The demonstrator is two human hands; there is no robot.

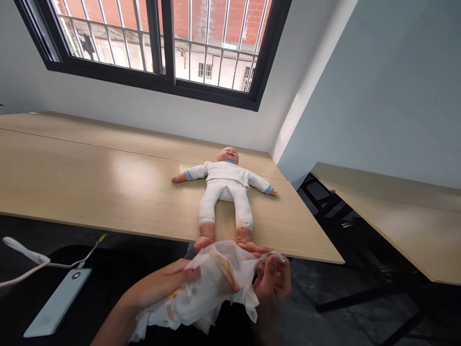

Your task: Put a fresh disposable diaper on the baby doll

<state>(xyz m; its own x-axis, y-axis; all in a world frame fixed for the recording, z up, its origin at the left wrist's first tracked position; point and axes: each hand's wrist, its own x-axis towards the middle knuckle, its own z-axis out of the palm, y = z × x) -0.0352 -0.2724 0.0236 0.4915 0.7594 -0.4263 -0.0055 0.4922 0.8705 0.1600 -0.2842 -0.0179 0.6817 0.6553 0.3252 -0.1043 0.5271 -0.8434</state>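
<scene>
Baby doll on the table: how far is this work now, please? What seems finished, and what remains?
Done: the baby doll lies on its back on the wooden table, in a white suit. In hand: the left hand and right hand grip a crumpled disposable diaper. Left: the diaper is not on the doll, whose bare feet show.

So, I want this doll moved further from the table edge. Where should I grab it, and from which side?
Probably both lower legs of the baby doll, coming from the near side over the table edge. They lie straight and apart, look slim enough to wrap, and the feet are the closest part to you.
</scene>
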